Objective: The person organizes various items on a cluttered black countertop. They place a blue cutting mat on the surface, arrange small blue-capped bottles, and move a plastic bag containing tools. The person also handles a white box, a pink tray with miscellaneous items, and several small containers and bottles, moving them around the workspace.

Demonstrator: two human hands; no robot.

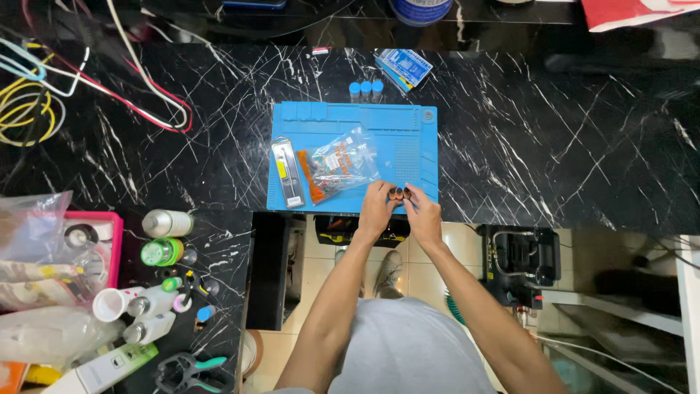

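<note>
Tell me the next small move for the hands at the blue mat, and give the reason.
Probably set the small orange part down on the blue mat: both the left hand and right hand pinch it just above the mat's near edge.

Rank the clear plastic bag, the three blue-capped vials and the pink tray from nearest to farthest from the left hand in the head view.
1. Clear plastic bag, on the blue mat just above the left hand.
2. Three blue-capped vials, beyond the mat's far edge.
3. Pink tray, far left.

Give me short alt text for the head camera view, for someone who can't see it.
Seen from above, a left hand and right hand pinch a small dark part at the near edge of a blue work mat on a black marble table; a clear bag lies beside them.
</note>
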